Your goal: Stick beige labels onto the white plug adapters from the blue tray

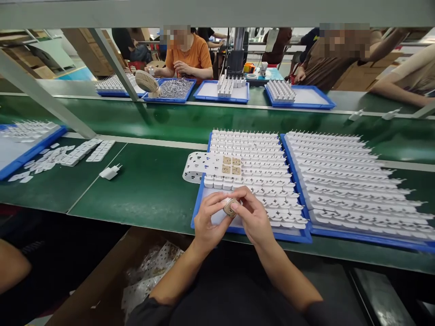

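Observation:
Between my two hands, over the front of a blue tray (194,216), is a small white charger plug (230,208) whose tan-coloured face is turned toward me. My left hand (212,219) grips it from the left with thumb and fingers. From the other side my right hand (253,215) pinches it, the thumb lying on the tan face. Rows of white charger plugs (251,149) with pins up fill much of the tray. A curled sticker strip (199,165) lies across them, with several tan square stickers (231,165) at its right end.
Another blue tray (340,233) packed with plugs stands at right. One loose plug (110,172) and white flat pieces (54,156) lie on the green bench at left. Beyond the belt (170,122) are more trays and co-workers. Below, a cardboard box (105,280) holds discarded strips.

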`<state>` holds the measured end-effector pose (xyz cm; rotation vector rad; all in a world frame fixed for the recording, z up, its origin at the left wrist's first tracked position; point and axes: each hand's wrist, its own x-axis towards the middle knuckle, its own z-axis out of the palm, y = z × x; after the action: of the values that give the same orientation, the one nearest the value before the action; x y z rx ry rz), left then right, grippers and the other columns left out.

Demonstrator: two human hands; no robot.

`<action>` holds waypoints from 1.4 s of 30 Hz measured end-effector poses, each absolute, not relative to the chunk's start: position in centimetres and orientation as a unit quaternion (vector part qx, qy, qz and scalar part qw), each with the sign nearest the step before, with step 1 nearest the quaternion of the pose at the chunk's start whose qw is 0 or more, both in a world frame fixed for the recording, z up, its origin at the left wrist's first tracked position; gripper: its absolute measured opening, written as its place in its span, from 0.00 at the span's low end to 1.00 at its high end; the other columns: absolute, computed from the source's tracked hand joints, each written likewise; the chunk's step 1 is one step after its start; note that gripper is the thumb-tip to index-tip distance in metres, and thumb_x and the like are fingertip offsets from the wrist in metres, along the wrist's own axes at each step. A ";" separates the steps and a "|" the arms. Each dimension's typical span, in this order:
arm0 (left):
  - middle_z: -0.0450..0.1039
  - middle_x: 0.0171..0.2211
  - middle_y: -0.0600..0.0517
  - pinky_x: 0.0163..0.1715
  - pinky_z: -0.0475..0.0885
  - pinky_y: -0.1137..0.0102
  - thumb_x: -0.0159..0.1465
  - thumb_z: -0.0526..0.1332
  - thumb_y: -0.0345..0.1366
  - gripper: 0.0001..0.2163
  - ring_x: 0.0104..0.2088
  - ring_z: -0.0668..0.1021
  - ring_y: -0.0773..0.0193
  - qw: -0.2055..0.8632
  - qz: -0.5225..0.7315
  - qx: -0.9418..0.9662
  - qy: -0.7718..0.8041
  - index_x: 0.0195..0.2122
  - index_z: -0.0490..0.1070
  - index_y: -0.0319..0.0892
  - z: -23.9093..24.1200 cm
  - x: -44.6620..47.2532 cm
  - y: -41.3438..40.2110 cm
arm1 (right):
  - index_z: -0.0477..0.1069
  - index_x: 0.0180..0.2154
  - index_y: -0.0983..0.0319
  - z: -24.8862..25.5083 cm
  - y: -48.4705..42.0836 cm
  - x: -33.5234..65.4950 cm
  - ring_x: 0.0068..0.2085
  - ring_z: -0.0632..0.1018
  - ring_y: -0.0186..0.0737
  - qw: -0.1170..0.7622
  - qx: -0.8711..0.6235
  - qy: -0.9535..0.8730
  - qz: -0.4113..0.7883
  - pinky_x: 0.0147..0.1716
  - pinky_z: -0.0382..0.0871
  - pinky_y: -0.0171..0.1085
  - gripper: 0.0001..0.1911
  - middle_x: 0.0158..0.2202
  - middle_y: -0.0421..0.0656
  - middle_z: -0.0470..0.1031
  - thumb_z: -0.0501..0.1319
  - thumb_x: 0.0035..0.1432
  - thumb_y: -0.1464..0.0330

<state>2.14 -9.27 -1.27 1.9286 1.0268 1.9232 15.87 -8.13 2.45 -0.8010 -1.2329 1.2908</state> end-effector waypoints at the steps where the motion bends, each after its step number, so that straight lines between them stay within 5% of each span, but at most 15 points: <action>1: 0.80 0.52 0.47 0.53 0.81 0.56 0.61 0.70 0.25 0.23 0.54 0.81 0.56 0.100 0.652 0.664 0.352 0.55 0.70 0.49 -1.2 2.1 -9.2 | 0.80 0.41 0.53 2.4 -8.1 15.8 0.39 0.68 0.38 0.559 -0.341 -0.523 0.545 0.38 0.66 0.37 0.05 0.37 0.40 0.67 0.66 0.62 0.66; 13: 0.81 0.52 0.47 0.53 0.81 0.57 0.60 0.71 0.23 0.25 0.54 0.82 0.56 0.063 0.654 0.676 0.333 0.55 0.70 0.49 -1.0 1.9 -9.2 | 0.80 0.36 0.55 3.2 -8.1 15.7 0.40 0.70 0.42 0.557 -0.348 -0.502 0.562 0.41 0.66 0.41 0.07 0.35 0.42 0.67 0.62 0.59 0.68; 20: 0.80 0.52 0.45 0.54 0.80 0.54 0.63 0.71 0.29 0.20 0.55 0.81 0.55 0.179 0.670 0.630 0.350 0.53 0.70 0.50 -1.8 1.6 -9.4 | 0.80 0.50 0.52 3.2 -7.9 17.1 0.41 0.71 0.42 0.482 -0.329 -0.563 0.586 0.39 0.73 0.41 0.16 0.40 0.43 0.66 0.66 0.60 0.63; 28: 0.80 0.52 0.45 0.55 0.79 0.54 0.61 0.70 0.27 0.21 0.54 0.81 0.54 0.152 0.636 0.668 0.354 0.54 0.71 0.49 -1.3 1.0 -9.8 | 0.77 0.40 0.57 5.0 -7.0 17.8 0.34 0.74 0.39 0.474 -0.378 -0.723 0.331 0.33 0.72 0.39 0.05 0.35 0.43 0.75 0.62 0.68 0.65; 33: 0.80 0.51 0.44 0.53 0.80 0.59 0.63 0.70 0.33 0.18 0.52 0.82 0.54 0.213 0.623 0.610 0.442 0.54 0.71 0.45 -1.5 0.4 -10.0 | 0.76 0.42 0.56 4.2 -7.4 17.0 0.41 0.78 0.44 0.493 -0.320 -0.796 0.144 0.39 0.76 0.43 0.06 0.41 0.48 0.75 0.61 0.67 0.71; 37: 0.78 0.52 0.44 0.50 0.79 0.63 0.64 0.69 0.39 0.18 0.52 0.81 0.55 0.220 0.619 0.528 0.538 0.54 0.72 0.44 -2.6 -2.5 -9.1 | 0.73 0.43 0.57 2.4 -9.4 15.1 0.39 0.80 0.43 0.430 -0.256 -0.818 0.284 0.37 0.76 0.40 0.07 0.41 0.47 0.79 0.57 0.70 0.71; 42: 0.75 0.53 0.43 0.49 0.79 0.66 0.63 0.67 0.35 0.23 0.52 0.80 0.57 0.172 0.625 0.467 0.601 0.59 0.68 0.42 -4.0 -9.4 -7.1 | 0.74 0.44 0.59 -3.0 -11.6 9.1 0.35 0.81 0.41 0.189 -0.265 -0.824 0.464 0.38 0.75 0.38 0.08 0.36 0.44 0.81 0.56 0.71 0.69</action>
<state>-9.43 -7.06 -4.00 1.3260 1.7041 1.7747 9.07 -11.59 -2.97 -0.7447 -2.3165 1.3037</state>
